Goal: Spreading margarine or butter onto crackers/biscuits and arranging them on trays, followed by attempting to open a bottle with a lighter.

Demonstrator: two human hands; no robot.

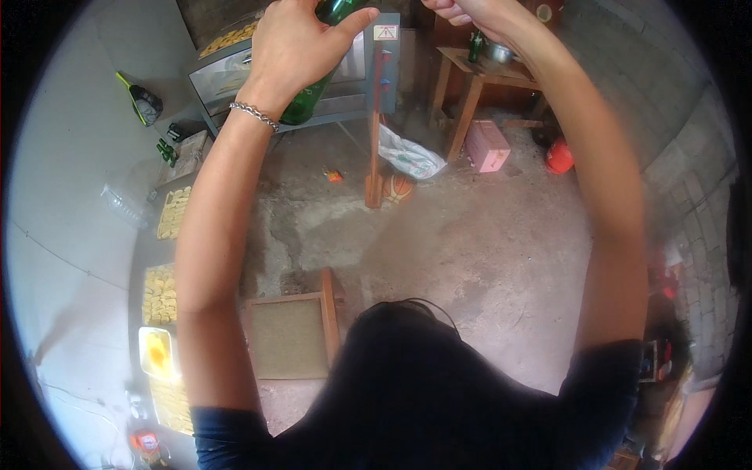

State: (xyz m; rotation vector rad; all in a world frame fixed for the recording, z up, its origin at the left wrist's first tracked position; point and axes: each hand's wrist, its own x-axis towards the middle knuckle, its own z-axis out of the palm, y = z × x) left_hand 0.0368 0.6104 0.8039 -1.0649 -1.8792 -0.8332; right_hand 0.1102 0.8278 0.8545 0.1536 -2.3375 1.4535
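Raised at the top of the view, my left hand (294, 44) grips a green glass bottle (311, 97), whose base points down toward my forearm. A metal chain bracelet (254, 116) circles that wrist. My right hand (464, 10) is cut off by the upper edge, its visible fingers curled. Whether it holds anything cannot be seen. Behind the bottle stands a grey metal oven (385, 70) with a glass front and a warning sticker. Shaped pale dough pieces (230, 40) lie above it, at the upper left.
Trays of dough pieces (160, 294) and a white tub (155, 352) of yellow contents line the left side. A cushioned chair (288, 338) is close by. On the floor lie a basketball (398, 189), a white sack (411, 155) and a pink box (487, 147), near a wooden table (464, 67).
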